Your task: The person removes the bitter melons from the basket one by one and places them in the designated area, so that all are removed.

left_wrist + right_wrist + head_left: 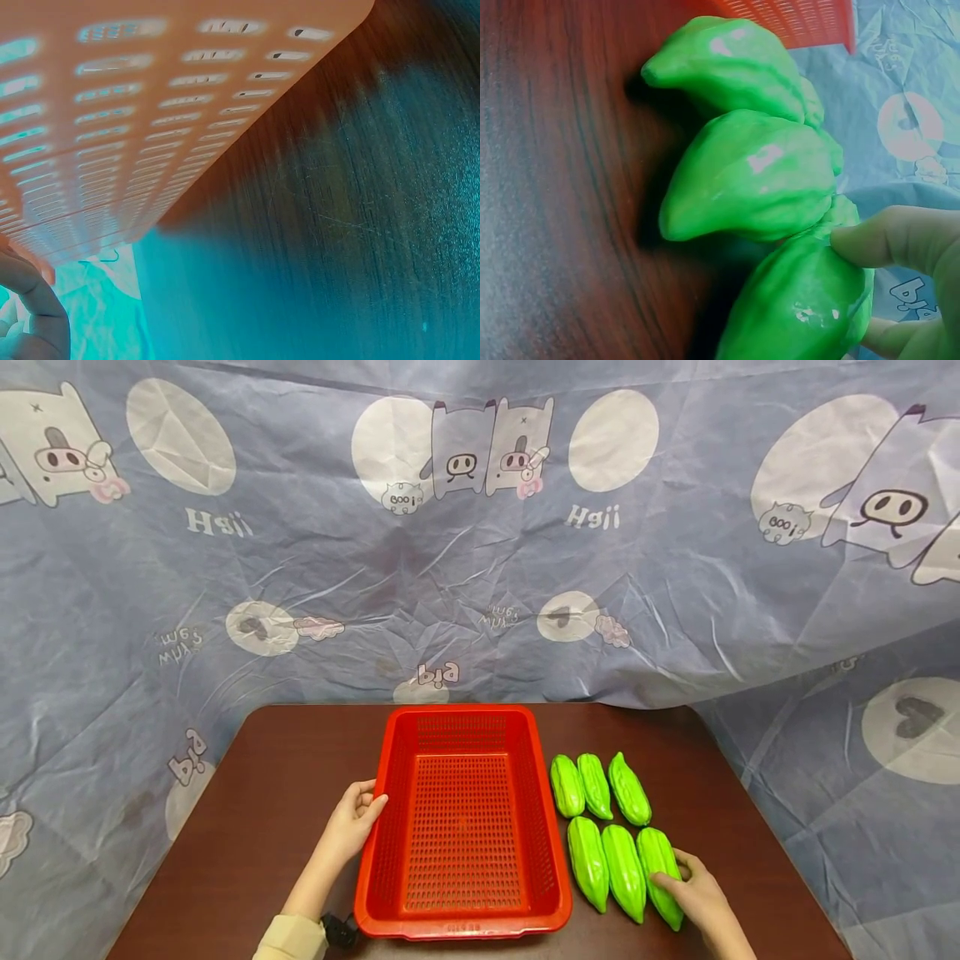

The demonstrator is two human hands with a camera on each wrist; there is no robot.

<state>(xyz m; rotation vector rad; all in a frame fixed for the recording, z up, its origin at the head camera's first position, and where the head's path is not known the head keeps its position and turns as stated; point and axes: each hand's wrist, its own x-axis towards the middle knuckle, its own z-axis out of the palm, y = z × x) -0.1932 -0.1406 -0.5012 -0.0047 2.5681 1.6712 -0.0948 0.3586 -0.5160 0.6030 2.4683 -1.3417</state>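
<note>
My left hand [351, 820] grips the left rim of a red plastic basket [463, 928], thumb over the edge. The left wrist view shows the basket's slotted side wall [112, 112] and a few curled fingers [37, 304] at the lower left. Right of the basket lie bright green bitter melons in two rows of three. My right hand [699, 889] holds the rightmost bitter melon [660, 868] of the near row, thumb on one side and fingers on the other. In the right wrist view that bitter melon [795, 300] lies beside two others, with the thumb [885, 236] pressed against it.
The basket's slotted floor [461, 827] shows bare. The far row holds a left bitter melon [567, 785], a middle one [594, 785] and a right one [628, 789]. A dark brown table [292, 760] carries everything, with a printed cloth [480, 552] hanging behind it.
</note>
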